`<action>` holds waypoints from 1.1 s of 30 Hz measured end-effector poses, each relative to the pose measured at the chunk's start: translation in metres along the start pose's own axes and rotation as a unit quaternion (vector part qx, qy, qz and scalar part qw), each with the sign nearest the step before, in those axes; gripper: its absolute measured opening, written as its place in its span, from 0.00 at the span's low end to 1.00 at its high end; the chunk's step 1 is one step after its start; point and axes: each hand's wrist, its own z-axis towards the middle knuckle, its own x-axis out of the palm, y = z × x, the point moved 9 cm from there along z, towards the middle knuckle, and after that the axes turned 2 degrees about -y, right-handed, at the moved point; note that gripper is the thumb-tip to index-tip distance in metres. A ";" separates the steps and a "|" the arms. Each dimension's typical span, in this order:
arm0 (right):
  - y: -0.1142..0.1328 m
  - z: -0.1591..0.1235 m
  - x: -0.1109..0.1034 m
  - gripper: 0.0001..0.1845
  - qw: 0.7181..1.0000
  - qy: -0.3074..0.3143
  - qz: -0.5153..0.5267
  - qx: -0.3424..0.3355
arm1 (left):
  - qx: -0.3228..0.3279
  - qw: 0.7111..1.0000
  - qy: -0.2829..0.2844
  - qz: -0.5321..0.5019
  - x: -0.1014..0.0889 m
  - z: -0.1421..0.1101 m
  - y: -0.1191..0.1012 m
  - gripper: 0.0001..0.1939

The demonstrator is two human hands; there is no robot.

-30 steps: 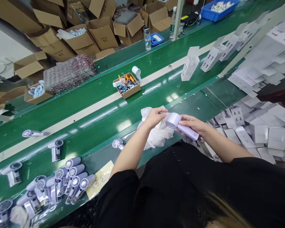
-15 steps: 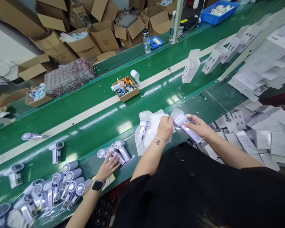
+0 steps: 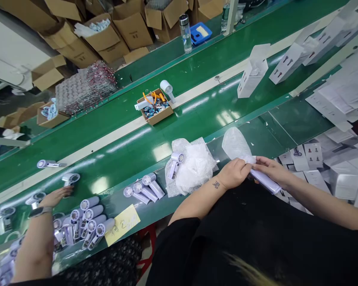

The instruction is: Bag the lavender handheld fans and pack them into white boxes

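Note:
My left hand [image 3: 235, 173] is closed, fingertips pinching the mouth of a translucent white bag [image 3: 236, 143] that stretches away across the bench. A lavender handheld fan [image 3: 265, 181] lies in my right hand [image 3: 271, 171], its handle pointing toward the lower right. The fan's head is hidden by the bag and my fingers, so I cannot tell how far inside it sits. Left of my hands, another lavender fan [image 3: 175, 163] rests on a pile of bubble-wrap bags [image 3: 198, 169]. Further left, several fans [image 3: 149, 190] lie in a row on the green bench.
A co-worker's hand [image 3: 58, 195] reaches to a fan [image 3: 70, 178] on the belt, near a cluster of fans [image 3: 91, 222]. A yellow note [image 3: 123, 223] lies there. Beyond stand a small parts box [image 3: 159, 115] and white cartons [image 3: 252, 75]. Flattened white boxes [image 3: 345, 171] pile up right.
My hands have moved right with the fan, and the bag now stretches out beyond them. The co-worker's hand has left the row of fans and gone left to the belt.

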 end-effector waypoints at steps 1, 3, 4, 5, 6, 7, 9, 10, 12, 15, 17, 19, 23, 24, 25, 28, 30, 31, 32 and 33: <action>0.002 0.001 -0.003 0.24 1.000 -0.003 0.011 -0.009 | 0.001 1.000 0.014 0.013 0.005 -0.002 0.002 0.12; 0.006 0.004 -0.010 0.21 0.999 -0.023 0.034 -0.024 | -0.058 0.997 0.022 0.052 0.012 -0.005 0.019 0.12; 0.008 0.005 -0.014 0.20 0.998 -0.036 0.046 -0.027 | -0.107 0.992 0.020 0.071 0.015 -0.006 0.030 0.12; 0.010 0.007 -0.017 0.20 0.997 -0.048 0.057 -0.028 | -0.157 0.984 0.018 0.084 0.018 -0.008 0.040 0.11; 0.011 0.009 -0.021 0.20 0.995 -0.060 0.068 -0.028 | -0.198 0.976 0.020 0.088 0.022 -0.008 0.047 0.10; 0.011 0.011 -0.023 0.20 0.994 -0.068 0.079 -0.026 | -0.223 0.971 0.028 0.083 0.027 -0.008 0.048 0.09; 0.010 0.016 -0.026 0.20 0.992 -0.073 0.098 -0.021 | -0.219 0.973 0.050 0.052 0.036 -0.001 0.037 0.07; 0.007 0.019 -0.026 0.19 0.992 -0.072 0.105 -0.015 | -0.198 0.978 0.064 0.030 0.040 0.004 0.027 0.08; 0.000 0.024 -0.027 0.17 0.990 -0.067 0.126 0.006 | -0.162 0.983 0.089 -0.021 0.046 0.011 0.009 0.09; -0.018 0.031 -0.029 0.10 0.980 -0.064 0.172 0.082 | -0.228 0.956 0.126 -0.136 0.057 0.010 0.014 0.10; -0.025 0.033 -0.034 0.04 0.977 -0.063 0.168 0.117 | -0.330 0.901 0.159 -0.233 0.070 0.003 0.029 0.10; -0.019 0.033 -0.047 0.01 0.988 -0.068 0.092 0.103 | -0.427 0.832 0.170 -0.310 0.079 -0.003 0.043 0.09; 0.039 0.023 -0.080 0.05 0.967 -0.099 -0.219 -0.083 | -0.516 0.750 0.128 -0.394 0.076 0.014 0.052 0.10; 0.060 0.015 -0.085 0.03 0.940 -0.109 -0.289 -0.147 | -0.511 0.744 0.124 -0.413 0.072 0.023 0.049 0.11; 0.078 0.007 -0.087 0.02 0.913 -0.111 -0.339 -0.200 | -0.509 0.738 0.117 -0.427 0.067 0.033 0.047 0.12; 0.112 -0.009 -0.093 0.03 0.900 -0.069 -0.348 -0.252 | -0.535 0.726 0.070 -0.426 0.041 0.055 0.053 0.15; 0.129 -0.011 -0.099 0.05 0.932 -0.048 -0.252 -0.255 | -0.531 0.743 0.045 -0.405 0.019 0.071 0.061 0.16; 0.137 -0.010 -0.101 0.06 0.946 -0.037 -0.193 -0.258 | -0.507 0.766 0.039 -0.394 0.008 0.082 0.064 0.17; 0.144 -0.007 -0.101 0.07 0.956 -0.018 -0.135 -0.260 | -0.469 0.795 0.038 -0.383 -0.001 0.093 0.065 0.20; 0.148 -0.002 -0.097 0.09 0.963 0.010 -0.081 -0.257 | -0.428 0.824 0.036 -0.369 -0.009 0.105 0.065 0.26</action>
